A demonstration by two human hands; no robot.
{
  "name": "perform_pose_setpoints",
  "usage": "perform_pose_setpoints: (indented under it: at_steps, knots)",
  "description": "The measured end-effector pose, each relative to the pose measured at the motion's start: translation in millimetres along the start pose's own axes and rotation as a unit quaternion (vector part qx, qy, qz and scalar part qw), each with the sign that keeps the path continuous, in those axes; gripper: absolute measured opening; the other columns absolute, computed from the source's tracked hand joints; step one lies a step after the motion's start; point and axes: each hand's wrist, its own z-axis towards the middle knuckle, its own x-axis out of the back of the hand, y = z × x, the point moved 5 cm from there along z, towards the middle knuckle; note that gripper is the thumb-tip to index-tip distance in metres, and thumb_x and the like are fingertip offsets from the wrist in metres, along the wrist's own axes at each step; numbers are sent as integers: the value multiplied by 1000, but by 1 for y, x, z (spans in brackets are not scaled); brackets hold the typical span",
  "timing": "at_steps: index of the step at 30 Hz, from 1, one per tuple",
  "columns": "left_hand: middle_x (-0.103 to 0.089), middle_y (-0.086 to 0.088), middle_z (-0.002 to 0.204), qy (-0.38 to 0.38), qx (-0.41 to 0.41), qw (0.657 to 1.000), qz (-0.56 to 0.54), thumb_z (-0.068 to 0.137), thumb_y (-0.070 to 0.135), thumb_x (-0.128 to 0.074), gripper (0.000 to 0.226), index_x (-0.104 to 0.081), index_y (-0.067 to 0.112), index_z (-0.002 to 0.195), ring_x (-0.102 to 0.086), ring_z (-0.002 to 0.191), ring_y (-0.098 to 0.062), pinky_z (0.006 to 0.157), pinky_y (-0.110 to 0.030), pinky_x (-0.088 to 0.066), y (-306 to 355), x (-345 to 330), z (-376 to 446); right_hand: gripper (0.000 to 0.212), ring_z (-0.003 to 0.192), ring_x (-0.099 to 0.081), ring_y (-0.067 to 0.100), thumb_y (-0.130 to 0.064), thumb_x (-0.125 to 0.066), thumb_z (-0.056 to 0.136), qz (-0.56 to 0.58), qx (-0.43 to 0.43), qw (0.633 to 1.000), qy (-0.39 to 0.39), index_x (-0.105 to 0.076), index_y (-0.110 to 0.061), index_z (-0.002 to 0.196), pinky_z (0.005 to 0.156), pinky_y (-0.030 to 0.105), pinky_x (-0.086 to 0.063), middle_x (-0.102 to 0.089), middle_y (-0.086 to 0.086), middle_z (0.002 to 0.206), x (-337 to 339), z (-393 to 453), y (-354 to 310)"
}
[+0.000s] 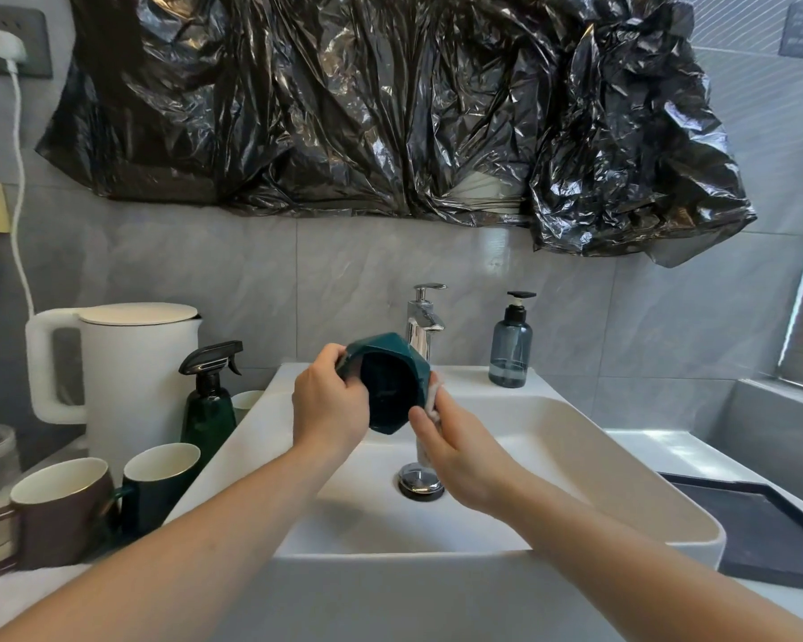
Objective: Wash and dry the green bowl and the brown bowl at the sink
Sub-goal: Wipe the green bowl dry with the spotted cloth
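Above the white sink (552,437), just near of the tap (423,324), the left hand (328,405) grips the green bowl (385,386) by its left rim, its mouth tilted toward the person, while the right hand (455,449) pinches a pale cloth (433,396) against its right wall.

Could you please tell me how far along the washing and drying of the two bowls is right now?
Nothing looks finished. In hand: the left hand grips the green bowl above the sink, while the right hand holds a white cloth against its side. No water runs from the faucet. The brown bowl is not in view, so it probably remains.
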Motion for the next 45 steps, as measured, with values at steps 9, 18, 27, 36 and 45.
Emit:
perform_pose_setpoints:
  at_steps: [9,18,27,36,45]
  knots:
    - [-70,-1,84,-86,7,996,11,99,15,-54,16,-64,21,89,-63,83,-29,70,-43,-56,0,-17,-8,55,152,-31,5,-24,-44,107,-49,120,988,81,-30,-28,160,123,33,-29,-36,-14,161,11,3,-14]
    - [-68,-4,97,-48,69,995,-49,111,25,-46,23,-66,15,103,-61,93,-28,69,-36,-52,2,-9,-7,49,98,-60,2,-38,-43,106,43,63,996,50,-29,-44,152,96,36,-47,-59,-27,108,1,4,-7]
    - [-68,0,91,-72,44,996,-22,107,20,-50,18,-66,17,98,-62,89,-27,77,-46,-59,-1,-14,-7,43,105,-63,9,-22,-49,107,38,49,998,29,-39,-31,148,96,32,-54,-63,-6,115,5,2,-6]
    - [-70,3,99,-149,-10,989,6,107,28,-52,8,-59,24,108,-64,94,-25,83,-47,-56,4,-24,-17,26,82,-63,3,-22,-48,102,56,-11,990,131,-53,-37,124,74,25,-52,-69,-14,95,19,5,3]
    - [-70,11,98,-160,-142,972,97,102,32,-59,1,-59,32,103,-62,89,-22,75,-41,-57,29,-29,-3,18,87,-61,14,-21,-49,96,-13,-11,986,167,-55,-30,110,78,39,-54,-67,-9,95,27,3,-1]
